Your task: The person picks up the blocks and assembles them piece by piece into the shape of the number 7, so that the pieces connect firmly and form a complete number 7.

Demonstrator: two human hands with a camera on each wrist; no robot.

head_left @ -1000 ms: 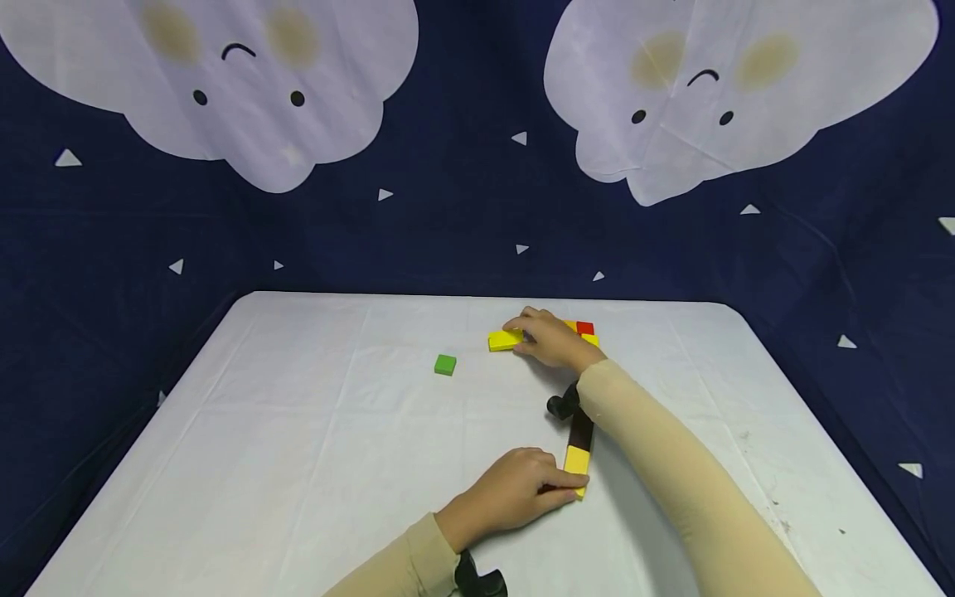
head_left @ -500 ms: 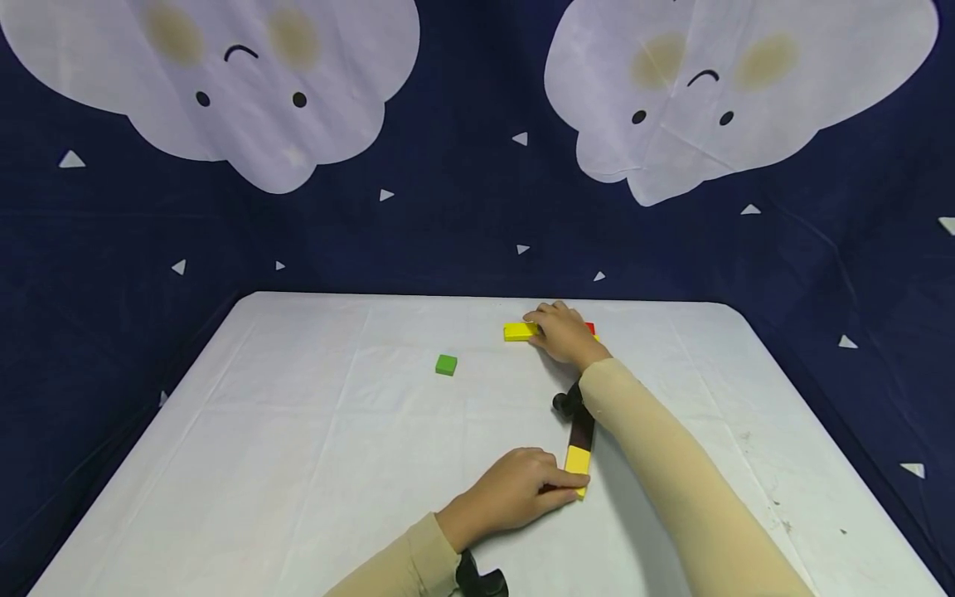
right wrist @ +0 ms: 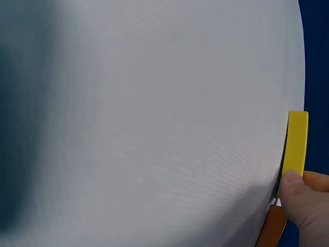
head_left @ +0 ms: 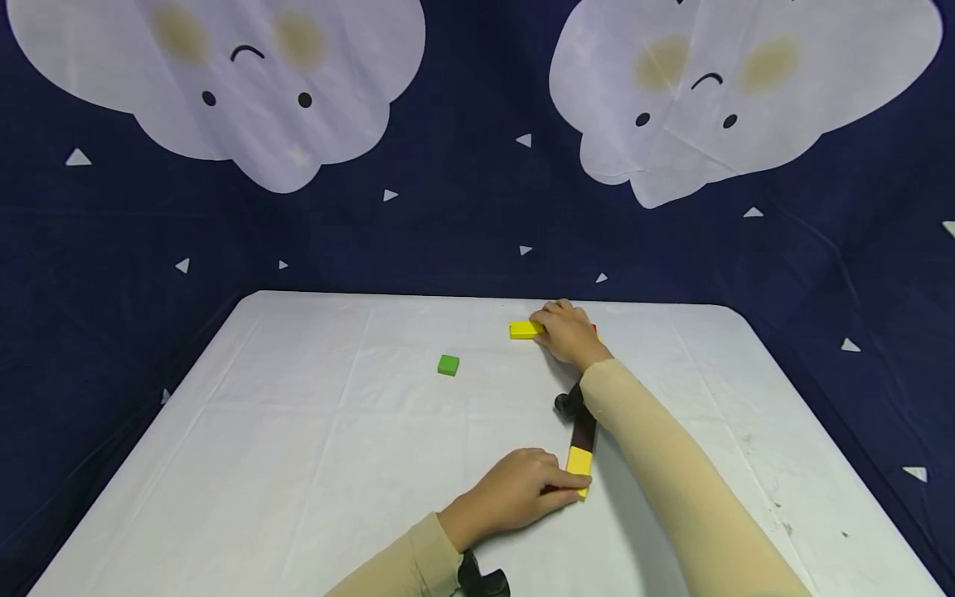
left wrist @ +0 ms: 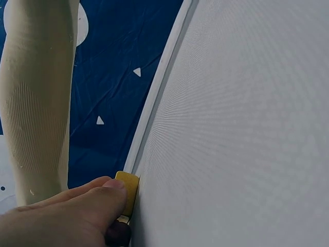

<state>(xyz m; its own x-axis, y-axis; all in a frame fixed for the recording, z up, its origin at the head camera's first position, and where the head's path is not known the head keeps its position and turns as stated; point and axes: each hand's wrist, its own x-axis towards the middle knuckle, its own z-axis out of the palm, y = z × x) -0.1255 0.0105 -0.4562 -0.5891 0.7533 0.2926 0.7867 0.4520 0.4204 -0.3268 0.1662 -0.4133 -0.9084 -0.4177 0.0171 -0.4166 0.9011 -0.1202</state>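
My left hand pinches the near end of a yellow block on the table, which meets a dark brown block in a line running away from me. At the far side, my right hand grips a long yellow block between thumb and finger, its left end sticking out. In the right wrist view, an orange-brown block lies just beyond that yellow block's held end. A sliver of red block shows behind the right hand. The right hand and forearm hide the middle and far part of the line.
A small green block lies alone left of the right hand. The white table has its far edge close behind the right hand. A dark blue cloth with clouds hangs behind. The right sleeve crosses over the table's right half.
My right hand has slid the long yellow block rightward and slightly away, toward the red block, and the block has straightened. My left hand stays in place on its yellow block.
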